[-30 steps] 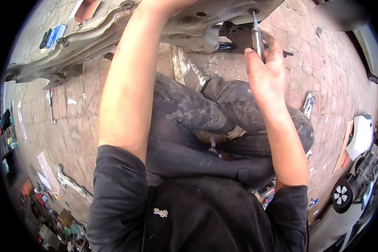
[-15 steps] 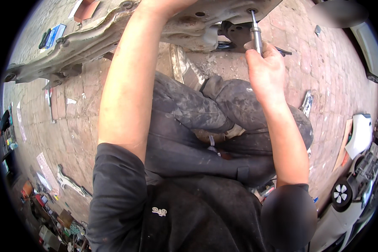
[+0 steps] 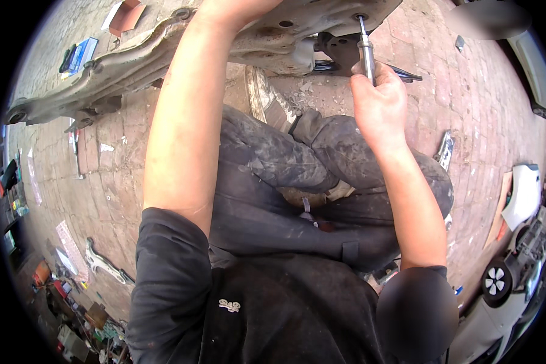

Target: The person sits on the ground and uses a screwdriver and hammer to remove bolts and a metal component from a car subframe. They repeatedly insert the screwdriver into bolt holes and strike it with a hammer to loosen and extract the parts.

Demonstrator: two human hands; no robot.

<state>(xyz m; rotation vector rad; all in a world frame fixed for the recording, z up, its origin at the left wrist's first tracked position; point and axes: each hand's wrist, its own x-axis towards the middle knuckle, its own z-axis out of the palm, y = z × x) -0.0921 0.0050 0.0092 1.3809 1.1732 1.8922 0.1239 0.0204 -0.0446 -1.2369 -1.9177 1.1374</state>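
Note:
A worn, dirty metal vehicle subframe (image 3: pixel 267 45) spans the top of the view from the left. My right hand (image 3: pixel 382 100) is closed round the grey handle of a screwdriver (image 3: pixel 366 53), thumb along its near side. The screwdriver points away from me, its thin shaft meeting a round hole near the subframe's right end. How deep the tip sits cannot be made out. My left hand (image 3: pixel 242 7) reaches over the subframe at the top edge; its fingers are cut off from view, so its grip is hidden.
My crossed legs (image 3: pixel 285 158) and a dirty shoe (image 3: pixel 267 100) lie beneath the subframe. A blue box (image 3: pixel 82 56) and an open carton (image 3: pixel 124 17) stand beyond it. A metal arm (image 3: pixel 103 261) rests on the brick floor at left. Cars (image 3: pixel 497 303) stand at right.
The right hand and screwdriver have shifted slightly left in view, along with the subframe's right end. The shaft stays at the same hole, and the left arm is almost unchanged.

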